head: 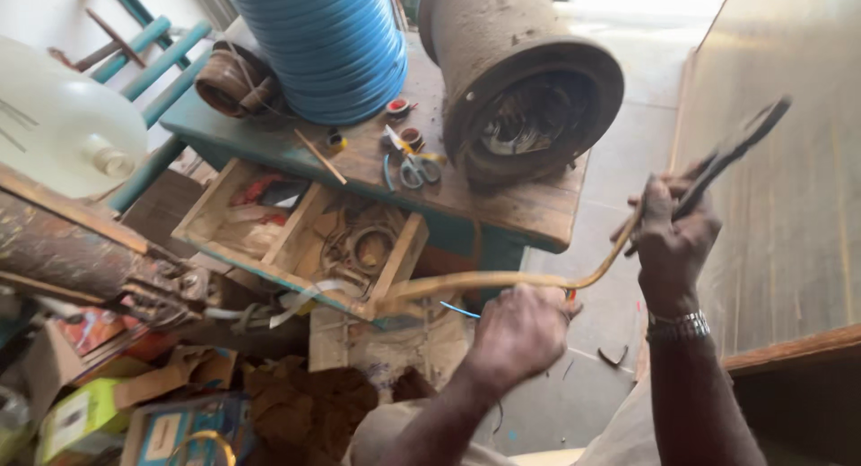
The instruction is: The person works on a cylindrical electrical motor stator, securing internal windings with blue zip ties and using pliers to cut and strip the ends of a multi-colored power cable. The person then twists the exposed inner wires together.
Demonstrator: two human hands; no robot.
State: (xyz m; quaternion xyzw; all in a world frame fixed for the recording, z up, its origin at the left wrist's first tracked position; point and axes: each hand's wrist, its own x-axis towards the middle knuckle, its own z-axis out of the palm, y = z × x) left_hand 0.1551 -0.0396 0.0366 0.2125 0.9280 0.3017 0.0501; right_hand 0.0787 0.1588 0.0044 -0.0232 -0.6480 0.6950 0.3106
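Observation:
My left hand (520, 330) is closed around a yellowish flexible sleeve or tube (466, 283) that runs from the open drawer toward the right. My right hand (671, 233) is raised at the right, gripping the tube's other end together with a dark, blurred tool with long handles (737, 143) that points up to the right. A metal watch sits on the right wrist. On the wooden bench top stands a large rusty motor housing (520, 71) with windings visible inside its open end.
A blue ribbed drum (327, 44) stands on the bench (529, 206), with scissors (414, 170) and small tape rolls beside it. An open wooden drawer (300, 237) holds wire coils. Boxes and clutter fill the lower left. A wooden panel (780, 206) stands at the right.

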